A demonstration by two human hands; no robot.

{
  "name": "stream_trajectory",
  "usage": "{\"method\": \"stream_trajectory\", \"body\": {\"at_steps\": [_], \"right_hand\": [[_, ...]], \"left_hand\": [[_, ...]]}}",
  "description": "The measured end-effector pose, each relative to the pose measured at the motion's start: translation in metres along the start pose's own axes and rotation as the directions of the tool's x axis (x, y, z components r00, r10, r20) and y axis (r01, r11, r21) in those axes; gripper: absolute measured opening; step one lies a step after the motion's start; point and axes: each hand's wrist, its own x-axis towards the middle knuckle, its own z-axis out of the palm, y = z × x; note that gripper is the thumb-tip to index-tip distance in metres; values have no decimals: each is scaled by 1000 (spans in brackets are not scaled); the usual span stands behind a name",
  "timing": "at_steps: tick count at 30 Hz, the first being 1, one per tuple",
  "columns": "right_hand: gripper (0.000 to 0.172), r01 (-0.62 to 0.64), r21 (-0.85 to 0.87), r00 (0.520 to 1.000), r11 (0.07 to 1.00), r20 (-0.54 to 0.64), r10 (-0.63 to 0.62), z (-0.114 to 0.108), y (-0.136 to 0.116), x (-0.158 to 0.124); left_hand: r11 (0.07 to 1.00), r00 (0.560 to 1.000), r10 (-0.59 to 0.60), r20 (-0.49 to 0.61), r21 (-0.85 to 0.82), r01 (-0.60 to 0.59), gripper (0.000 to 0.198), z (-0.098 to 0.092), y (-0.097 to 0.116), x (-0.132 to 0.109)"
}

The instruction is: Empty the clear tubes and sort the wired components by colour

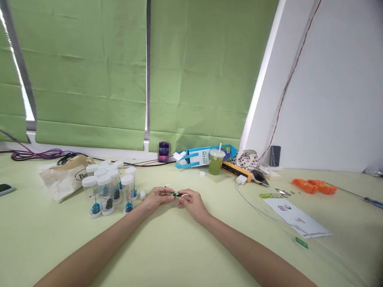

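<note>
Between my two hands is a small green and black piece [176,195], too small here for me to tell its kind. The fingers of my left hand [156,199] pinch its green end, and a thin metallic rod sticks up just behind them. My right hand [194,202] closes on the dark end, fingertips bent round it. Left of my left hand lies a white cap [143,195]. Several clear plastic tubes [127,193] with white lids stand further left, with blue or dark round pieces on thin stems inside.
A canvas bag [64,183] and coiled cables [36,154] are at the left. Behind my hands stand a green drink cup [215,165] and a yellow power strip [237,171]. Rightward lie a white cable [254,209], a paper sheet [287,219] and orange parts [314,186].
</note>
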Motion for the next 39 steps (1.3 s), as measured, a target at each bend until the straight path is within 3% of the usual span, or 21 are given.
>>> {"method": "stream_trajectory", "body": {"at_steps": [21,33,39], "right_hand": [[27,-84,84,996,993,-2,84,1,-1,0],[32,-112,114,992,987,-37,117,2,-5,-1],[30,-106,124,994,987,1,107,1,-5,-2]], "left_hand": [[999,1000,15,8,51,-15,30,-4,-7,3],[1000,1000,6,9,-15,-6,32,-4,-5,3],[1000,1000,11,21,-20,-11,31,-2,-5,2]]}}
